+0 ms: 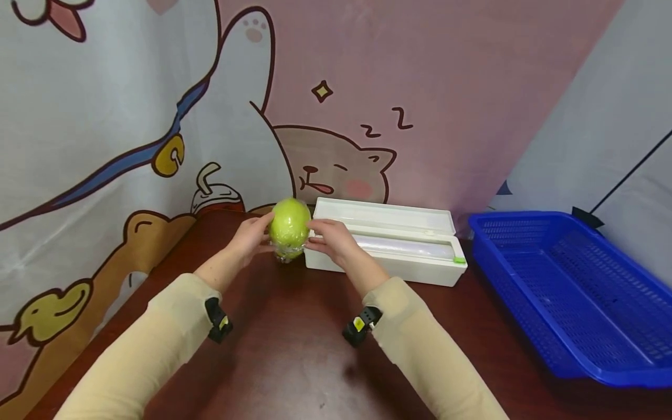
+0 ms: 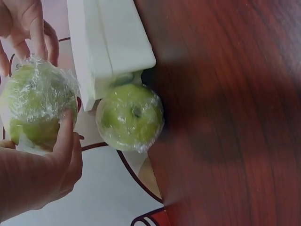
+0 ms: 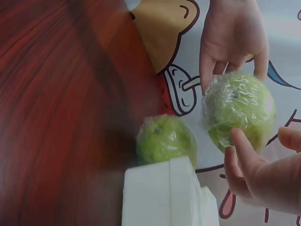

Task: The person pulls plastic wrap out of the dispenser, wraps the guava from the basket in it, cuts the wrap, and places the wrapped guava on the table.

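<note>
Both hands hold a round, apple-like green fruit (image 1: 290,221) wrapped in clear plastic film. The left hand (image 1: 251,236) has its fingers on one side, the right hand (image 1: 338,240) on the other. In the left wrist view the crinkled film shows bunched over the held fruit's top. A second film-wrapped green fruit (image 2: 131,117) stands on the table beside the white box's end, apart from the held one in both wrist views. From the head, the held fruit partly hides this second one. The white box (image 1: 388,272) lies just right of the fruits, with its lid raised.
Inside the white box lies a roll of clear film (image 1: 404,246), with a green piece (image 1: 459,261) at the box's right end. A blue plastic basket (image 1: 530,315) stands on the right of the dark red table (image 1: 299,361). A cartoon-printed cloth (image 1: 446,76) hangs behind.
</note>
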`<act>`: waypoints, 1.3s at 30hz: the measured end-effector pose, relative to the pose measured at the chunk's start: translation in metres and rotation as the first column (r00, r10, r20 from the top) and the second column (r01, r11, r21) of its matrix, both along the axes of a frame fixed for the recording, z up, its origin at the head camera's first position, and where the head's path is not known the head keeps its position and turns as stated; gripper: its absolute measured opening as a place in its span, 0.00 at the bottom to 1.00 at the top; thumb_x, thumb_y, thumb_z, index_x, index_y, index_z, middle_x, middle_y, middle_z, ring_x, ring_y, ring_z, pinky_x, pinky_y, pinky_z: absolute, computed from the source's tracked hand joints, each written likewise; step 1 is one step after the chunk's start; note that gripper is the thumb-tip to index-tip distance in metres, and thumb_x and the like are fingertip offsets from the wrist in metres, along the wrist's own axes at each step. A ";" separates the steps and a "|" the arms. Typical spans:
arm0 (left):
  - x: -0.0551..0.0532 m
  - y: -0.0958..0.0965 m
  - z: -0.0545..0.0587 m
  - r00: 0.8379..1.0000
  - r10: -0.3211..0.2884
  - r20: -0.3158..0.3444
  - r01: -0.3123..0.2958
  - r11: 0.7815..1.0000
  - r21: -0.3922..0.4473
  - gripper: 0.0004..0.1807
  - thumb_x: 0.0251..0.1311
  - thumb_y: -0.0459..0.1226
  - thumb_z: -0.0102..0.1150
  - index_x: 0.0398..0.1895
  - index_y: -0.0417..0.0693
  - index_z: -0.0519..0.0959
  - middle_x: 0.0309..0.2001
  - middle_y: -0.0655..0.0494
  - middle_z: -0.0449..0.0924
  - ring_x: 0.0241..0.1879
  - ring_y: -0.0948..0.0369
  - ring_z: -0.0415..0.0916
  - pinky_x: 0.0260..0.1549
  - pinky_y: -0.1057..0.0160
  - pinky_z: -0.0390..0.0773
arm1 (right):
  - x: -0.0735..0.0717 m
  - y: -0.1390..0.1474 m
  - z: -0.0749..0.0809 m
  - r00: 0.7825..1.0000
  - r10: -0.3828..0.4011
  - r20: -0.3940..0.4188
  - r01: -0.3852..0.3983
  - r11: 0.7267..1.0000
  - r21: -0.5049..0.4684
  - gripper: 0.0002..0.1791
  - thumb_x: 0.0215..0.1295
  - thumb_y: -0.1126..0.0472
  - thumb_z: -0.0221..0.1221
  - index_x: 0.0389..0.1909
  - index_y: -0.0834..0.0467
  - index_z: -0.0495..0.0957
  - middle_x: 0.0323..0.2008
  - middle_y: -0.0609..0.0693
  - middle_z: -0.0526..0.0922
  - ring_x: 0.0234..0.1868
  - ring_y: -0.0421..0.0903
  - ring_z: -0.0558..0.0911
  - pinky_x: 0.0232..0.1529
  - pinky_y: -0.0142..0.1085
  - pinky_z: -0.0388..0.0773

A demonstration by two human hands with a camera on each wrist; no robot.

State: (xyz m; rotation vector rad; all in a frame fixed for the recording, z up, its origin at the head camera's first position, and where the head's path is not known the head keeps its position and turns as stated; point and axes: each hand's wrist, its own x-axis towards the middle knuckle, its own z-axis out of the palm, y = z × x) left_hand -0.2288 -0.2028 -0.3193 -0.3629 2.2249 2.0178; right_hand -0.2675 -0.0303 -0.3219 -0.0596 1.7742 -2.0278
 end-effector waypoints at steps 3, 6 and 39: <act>-0.002 -0.007 0.000 1.000 0.025 -0.003 -0.025 0.999 -0.037 0.34 0.71 0.49 0.33 0.70 0.33 0.47 0.69 0.37 0.52 0.66 0.46 0.61 0.58 0.53 0.72 | -0.002 -0.010 0.000 1.000 -0.007 0.018 0.007 1.000 -0.024 0.22 0.66 0.65 0.50 0.59 0.71 0.66 0.48 0.60 0.68 0.46 0.51 0.77 0.57 0.43 0.75; -0.005 -0.015 0.000 0.998 0.061 -0.016 -0.062 0.993 -0.097 0.33 0.71 0.50 0.32 0.70 0.35 0.50 0.65 0.38 0.57 0.55 0.50 0.70 0.54 0.56 0.76 | -0.003 -0.022 -0.003 1.000 0.004 0.021 -0.002 0.998 -0.056 0.22 0.67 0.65 0.48 0.59 0.72 0.67 0.52 0.64 0.71 0.51 0.54 0.76 0.58 0.44 0.74; -0.036 -0.071 -0.054 0.966 0.248 -0.076 -0.259 0.901 -0.347 0.32 0.72 0.48 0.27 0.67 0.30 0.55 0.65 0.33 0.59 0.59 0.46 0.61 0.60 0.50 0.66 | -0.008 -0.093 -0.033 0.974 0.133 0.186 -0.104 0.982 -0.158 0.25 0.72 0.63 0.44 0.66 0.68 0.59 0.68 0.64 0.59 0.67 0.58 0.63 0.65 0.45 0.66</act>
